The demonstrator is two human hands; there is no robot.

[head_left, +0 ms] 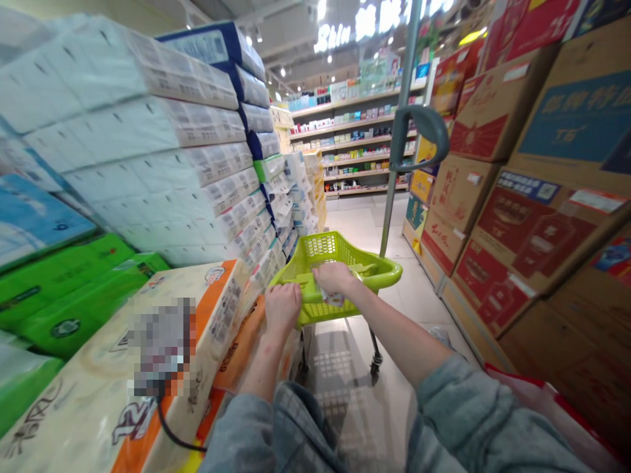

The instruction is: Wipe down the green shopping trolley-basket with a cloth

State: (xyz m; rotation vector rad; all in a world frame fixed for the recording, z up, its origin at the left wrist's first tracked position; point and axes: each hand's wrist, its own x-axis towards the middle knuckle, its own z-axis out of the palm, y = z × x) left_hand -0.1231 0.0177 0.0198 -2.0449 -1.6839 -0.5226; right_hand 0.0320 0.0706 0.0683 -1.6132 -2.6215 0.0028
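Note:
A lime-green plastic shopping cart [340, 314] with a perforated basket stands in front of me in the aisle. My left hand [283, 307] is closed around the near left end of its rim. Above the near side of the basket, my right hand [334, 277] is closed, its fingers bent down and partly hidden. A small whitish patterned packet [333, 299] shows just under that hand and appears to be in its grasp. A tall metal pole with a grey loop handle [421, 139] rises at the cart's right side.
Tissue packs [197, 151] are stacked high on the left, with a cream-and-orange pack [162, 289] near me bearing a blurred device and cable. Cardboard cartons [513, 223] line the right. Tiled floor [401, 289] leads to stocked shelves [355, 141] at the back.

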